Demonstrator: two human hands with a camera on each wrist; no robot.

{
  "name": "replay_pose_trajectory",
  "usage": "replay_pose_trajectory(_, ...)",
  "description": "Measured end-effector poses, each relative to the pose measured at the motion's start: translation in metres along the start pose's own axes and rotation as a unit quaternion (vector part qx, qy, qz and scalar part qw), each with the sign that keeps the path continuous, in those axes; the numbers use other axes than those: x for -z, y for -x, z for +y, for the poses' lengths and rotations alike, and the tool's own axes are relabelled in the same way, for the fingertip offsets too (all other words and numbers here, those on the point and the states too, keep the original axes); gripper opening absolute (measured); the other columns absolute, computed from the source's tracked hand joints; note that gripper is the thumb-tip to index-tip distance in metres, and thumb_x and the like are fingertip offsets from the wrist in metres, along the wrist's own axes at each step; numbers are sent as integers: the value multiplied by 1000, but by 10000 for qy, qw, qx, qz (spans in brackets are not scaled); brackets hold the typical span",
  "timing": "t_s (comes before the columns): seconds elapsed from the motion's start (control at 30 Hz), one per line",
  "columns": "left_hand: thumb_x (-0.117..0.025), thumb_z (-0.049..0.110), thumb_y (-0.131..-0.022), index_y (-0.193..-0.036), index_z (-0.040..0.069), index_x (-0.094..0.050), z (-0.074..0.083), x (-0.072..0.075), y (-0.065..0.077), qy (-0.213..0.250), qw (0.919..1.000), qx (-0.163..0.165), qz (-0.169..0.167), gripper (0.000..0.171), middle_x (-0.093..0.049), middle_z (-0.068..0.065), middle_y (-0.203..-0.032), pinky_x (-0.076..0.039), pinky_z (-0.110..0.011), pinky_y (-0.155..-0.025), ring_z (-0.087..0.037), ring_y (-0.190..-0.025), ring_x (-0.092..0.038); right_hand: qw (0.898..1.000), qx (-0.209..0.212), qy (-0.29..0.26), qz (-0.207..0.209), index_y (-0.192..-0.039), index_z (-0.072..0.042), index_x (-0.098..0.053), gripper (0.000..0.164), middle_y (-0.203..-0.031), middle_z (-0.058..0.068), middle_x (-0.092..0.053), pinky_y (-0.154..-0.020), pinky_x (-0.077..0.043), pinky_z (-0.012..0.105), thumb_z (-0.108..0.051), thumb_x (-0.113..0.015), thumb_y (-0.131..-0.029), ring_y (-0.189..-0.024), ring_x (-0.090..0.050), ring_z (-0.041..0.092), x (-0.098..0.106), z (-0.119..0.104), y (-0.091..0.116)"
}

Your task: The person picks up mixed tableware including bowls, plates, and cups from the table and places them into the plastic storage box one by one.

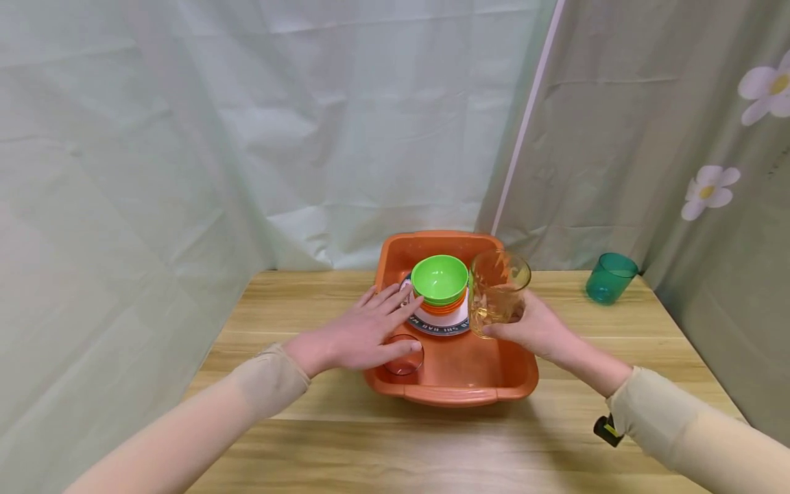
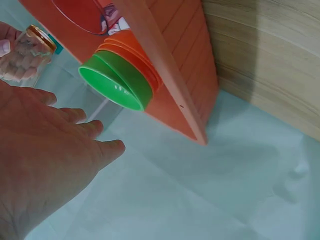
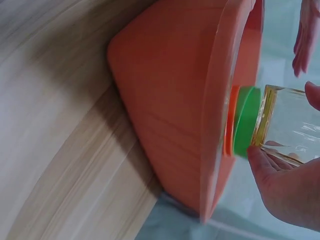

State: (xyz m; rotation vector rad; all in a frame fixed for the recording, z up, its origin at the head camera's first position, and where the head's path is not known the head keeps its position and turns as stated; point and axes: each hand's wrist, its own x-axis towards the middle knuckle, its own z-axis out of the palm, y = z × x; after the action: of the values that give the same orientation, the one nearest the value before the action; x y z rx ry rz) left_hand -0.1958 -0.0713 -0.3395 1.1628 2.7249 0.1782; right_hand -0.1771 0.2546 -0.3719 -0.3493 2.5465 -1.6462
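Observation:
My right hand grips a clear amber-tinted glass above the right side of an orange plastic basin. With fingers spread straight, my left hand hovers over the basin's left side, holding nothing. Inside the basin, a stack of green bowls and orange bowls sits on a plate with a dark lettered rim. A clear glass stands in the front left corner, partly covered by the left thumb. In the right wrist view, fingers and thumb wrap the amber glass near its base.
A teal cup stands at the back right of the wooden table. Pale curtains hang close behind the table and along both sides. A small black device shows at the right wrist.

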Motion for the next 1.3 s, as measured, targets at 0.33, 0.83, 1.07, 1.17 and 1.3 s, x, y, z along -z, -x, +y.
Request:
replay_pose_trajectory(0.33,-36,73,-100,-166,19,-13,-3,3,-1,615,9980,62,90,88,0,-1,-171,-8,-48,-125,-25,-157,-1,9988,293,7,-392,-138,1,-53,66,-122,13,-69,-91,-54,37,-15,-86,-83,-105,-66,26,-22,-12,-8)
replay_pose_trajectory(0.83,-84,35,-86,-162,27,-27,26,19,-38,4596,8842,118,822,96,-41,-2,-159,-43,-43,-110,-18,-142,-43,9978,288,-146,-574,-139,-1,-52,68,-120,9,-70,-88,-56,36,-17,-86,-83,-105,-67,23,-34,-22,-11)
replay_pose_trajectory(1.07,-86,34,-85,-157,21,-34,31,18,-45,4744,8756,94,904,90,-44,-1,-157,-36,-47,-116,-20,-145,-40,9978,322,-52,-572,-133,-8,-59,59,-114,4,-71,-85,-56,36,-17,-87,-82,-101,-67,22,-37,-24,-10)
replay_pose_trajectory(1.17,-86,32,-85,-159,19,-31,32,17,-46,4846,8697,114,934,93,-43,0,-158,-35,-44,-117,-17,-145,-39,9981,317,87,-528,-130,-8,-61,56,-109,3,-71,-82,-56,36,-18,-88,-81,-97,-66,22,-38,-24,-10)
replay_pose_trajectory(1.3,-86,29,-86,-161,15,-29,33,15,-48,4972,8620,72,988,95,-42,-2,-159,-34,-41,-117,-14,-144,-40,9974,409,157,-564,-128,-11,-63,53,-109,2,-71,-82,-55,37,-19,-88,-82,-96,-65,22,-39,-24,-11)
